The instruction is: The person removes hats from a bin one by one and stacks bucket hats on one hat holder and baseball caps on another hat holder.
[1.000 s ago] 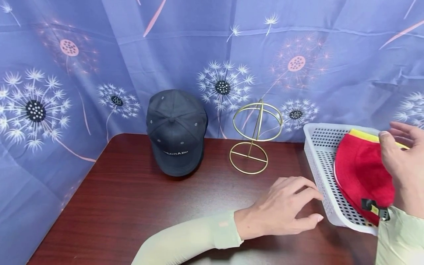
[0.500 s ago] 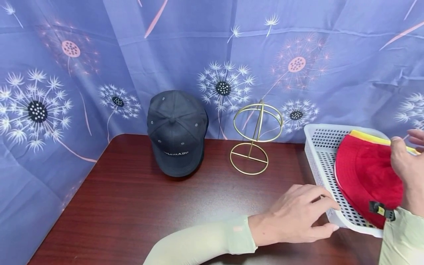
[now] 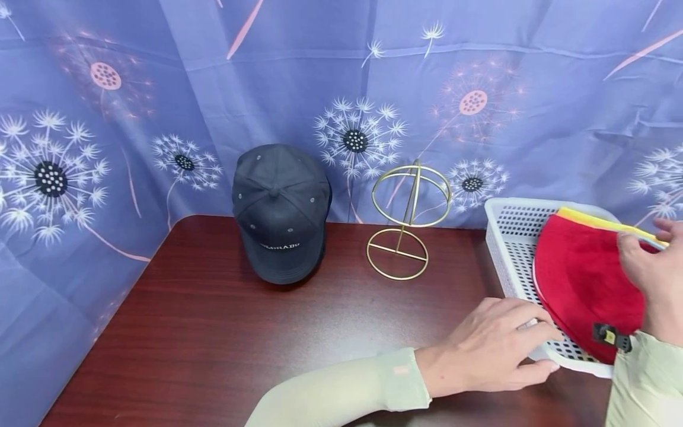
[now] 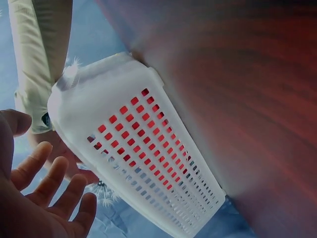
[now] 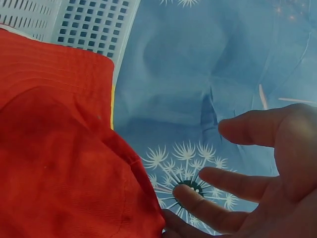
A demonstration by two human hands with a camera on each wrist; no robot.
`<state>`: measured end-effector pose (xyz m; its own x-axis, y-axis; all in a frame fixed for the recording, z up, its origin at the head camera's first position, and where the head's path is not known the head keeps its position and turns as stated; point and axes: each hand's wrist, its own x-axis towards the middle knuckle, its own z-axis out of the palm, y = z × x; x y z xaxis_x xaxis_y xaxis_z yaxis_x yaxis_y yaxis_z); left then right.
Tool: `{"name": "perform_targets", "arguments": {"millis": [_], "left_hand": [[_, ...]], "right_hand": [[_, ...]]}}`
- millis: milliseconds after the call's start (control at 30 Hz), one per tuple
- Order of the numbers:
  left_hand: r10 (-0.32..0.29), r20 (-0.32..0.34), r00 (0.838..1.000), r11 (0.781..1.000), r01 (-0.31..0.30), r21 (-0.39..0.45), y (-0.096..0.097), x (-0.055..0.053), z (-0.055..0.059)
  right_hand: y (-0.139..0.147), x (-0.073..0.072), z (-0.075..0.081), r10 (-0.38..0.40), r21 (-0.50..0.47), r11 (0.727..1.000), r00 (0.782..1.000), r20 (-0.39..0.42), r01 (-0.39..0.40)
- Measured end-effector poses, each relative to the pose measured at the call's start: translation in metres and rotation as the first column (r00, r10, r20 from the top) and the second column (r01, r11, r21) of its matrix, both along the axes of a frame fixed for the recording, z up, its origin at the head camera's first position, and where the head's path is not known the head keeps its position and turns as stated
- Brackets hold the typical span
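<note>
A red bucket hat with yellow and light blue showing at its far edge lies folded flat in a white perforated basket. At the basket's front left corner is my left hand, fingers loosely bent and overlapping the rim in the head view. The left wrist view shows the left hand's fingers spread beside the basket wall, gripping nothing. My right hand hovers at the hat's far right edge. In the right wrist view its thumb and fingers are apart, the lowest fingertip right at the red cloth.
A dark navy cap stands at the back left of the reddish-brown wooden table. To its right is a gold wire hat stand with two rings. A blue dandelion-print curtain hangs behind.
My left hand has moved right, from beside the basket to its front left corner. My right hand has shifted slightly right and nearer along the hat's edge. The cap and stand stay put.
</note>
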<state>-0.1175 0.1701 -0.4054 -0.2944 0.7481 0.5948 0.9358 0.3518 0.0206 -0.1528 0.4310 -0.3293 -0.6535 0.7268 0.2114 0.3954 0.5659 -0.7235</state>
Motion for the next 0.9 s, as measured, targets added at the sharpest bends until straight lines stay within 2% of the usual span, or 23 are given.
{"name": "perform_targets", "arguments": {"millis": [167,333,667,900], "left_hand": [[0.015,-0.034,0.999,1.000,-0.016,-0.019,0.003,0.000,-0.005],[0.011,-0.045,0.999,1.000,-0.012,-0.024,0.005,-0.003,-0.009],[0.014,-0.071,0.997,0.997,-0.019,-0.073,0.006,-0.005,-0.011],[0.037,-0.095,0.995,0.993,-0.047,-0.112,0.007,-0.004,-0.011]], "right_hand": [[0.004,0.001,0.002,0.042,0.010,0.999,0.996,0.078,-0.043],[0.008,0.004,0.003,0.080,0.088,0.992,0.985,0.154,-0.094],[0.010,0.008,0.007,0.054,0.136,0.986,0.966,0.254,-0.091],[0.013,0.010,0.010,0.091,0.123,0.984,0.963,0.252,-0.125]]}}
